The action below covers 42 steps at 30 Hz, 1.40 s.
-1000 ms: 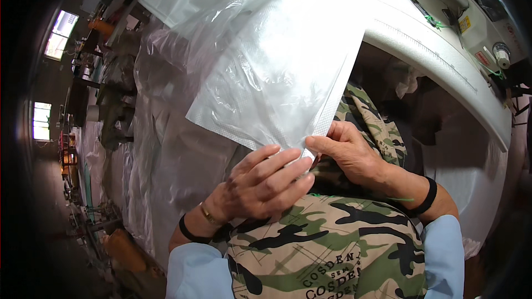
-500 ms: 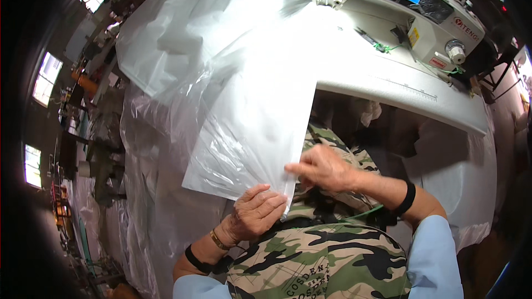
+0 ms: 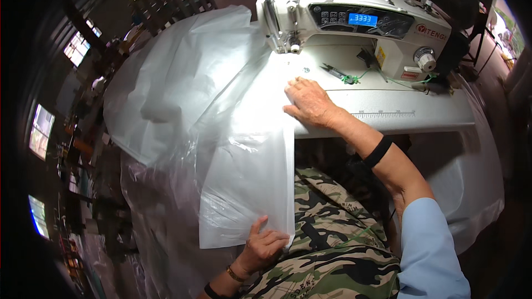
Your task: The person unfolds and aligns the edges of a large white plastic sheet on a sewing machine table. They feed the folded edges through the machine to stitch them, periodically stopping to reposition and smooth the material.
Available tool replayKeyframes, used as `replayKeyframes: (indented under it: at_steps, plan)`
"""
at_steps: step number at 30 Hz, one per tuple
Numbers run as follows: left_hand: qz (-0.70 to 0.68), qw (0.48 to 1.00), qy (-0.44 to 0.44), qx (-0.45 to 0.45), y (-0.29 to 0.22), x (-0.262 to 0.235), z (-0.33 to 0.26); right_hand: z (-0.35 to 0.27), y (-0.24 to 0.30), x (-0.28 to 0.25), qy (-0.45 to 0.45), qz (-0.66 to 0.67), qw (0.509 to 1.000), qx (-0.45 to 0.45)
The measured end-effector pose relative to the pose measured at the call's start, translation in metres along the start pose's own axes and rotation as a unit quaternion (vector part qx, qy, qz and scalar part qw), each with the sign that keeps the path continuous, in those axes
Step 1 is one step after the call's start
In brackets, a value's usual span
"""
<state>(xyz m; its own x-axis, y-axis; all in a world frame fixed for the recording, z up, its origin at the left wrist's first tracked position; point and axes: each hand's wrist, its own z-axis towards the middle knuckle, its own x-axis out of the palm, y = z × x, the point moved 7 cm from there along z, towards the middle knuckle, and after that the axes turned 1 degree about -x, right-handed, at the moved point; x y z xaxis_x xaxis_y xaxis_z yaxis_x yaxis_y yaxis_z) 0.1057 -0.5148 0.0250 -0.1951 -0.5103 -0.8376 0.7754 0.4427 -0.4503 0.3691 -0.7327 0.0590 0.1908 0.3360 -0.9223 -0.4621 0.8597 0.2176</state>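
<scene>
A whitish translucent plastic sheet [image 3: 244, 188] runs down from the bed of a white sewing machine [image 3: 354, 16], its right edge folded into a narrow strip. At the sheet's lower right corner, my left hand [image 3: 265, 248] is closed on that folded edge. My right hand [image 3: 311, 102] lies on the bed at the sheet's right edge, in front of the needle area. Its fingers are stretched forward, with the thumb apart. Bright lamp light washes out the sheet beneath the needle, so its upper edge cannot be made out.
Thread snips [image 3: 334, 72] and green thread [image 3: 350, 80] lie on the bed, right of the needle. More bunched plastic sheeting [image 3: 183, 72] spreads over the left side. Camouflage-patterned cloth [image 3: 332, 232] covers my lap. Dim clutter and windows line the far left.
My right hand has moved from the sheet's lower edge up and forward to the machine bed. The left hand stays at the lower corner; the sheet now hangs straighter and flatter. The view has shifted.
</scene>
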Motion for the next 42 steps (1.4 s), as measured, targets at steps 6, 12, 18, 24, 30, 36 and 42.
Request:
replayKeyframes:
  at_steps: [6, 12, 18, 24, 30, 36, 42]
  plan:
    - [-0.013, 1.000, 0.016, -0.017, 0.022, -0.004, 0.019, 0.005, -0.001, 0.006, 0.043, 0.000, 0.999, -0.012]
    - [-0.004, 1.000, -0.002, -0.009, 0.044, -0.015, 0.055, 0.005, -0.004, 0.012, 0.036, 0.001, 0.998, -0.043]
    - [0.039, 0.999, -0.033, -0.007, 0.056, -0.030, 0.097, 0.007, -0.005, 0.011, 0.030, 0.013, 0.996, -0.083]
    - [0.072, 0.995, -0.074, -0.013, 0.068, -0.042, 0.140, 0.005, -0.004, 0.009, 0.027, 0.040, 0.991, -0.127]
    - [0.019, 0.991, -0.134, -0.013, 0.088, -0.050, 0.179, 0.003, -0.009, 0.002, 0.034, 0.059, 0.986, -0.153]
    - [0.055, 0.986, -0.160, -0.006, 0.108, -0.053, 0.221, 0.004, -0.011, -0.004, 0.040, 0.078, 0.983, -0.161]
    - [0.105, 0.977, -0.182, -0.035, 0.132, -0.051, 0.260, 0.008, -0.015, -0.004, 0.017, 0.119, 0.981, -0.152]
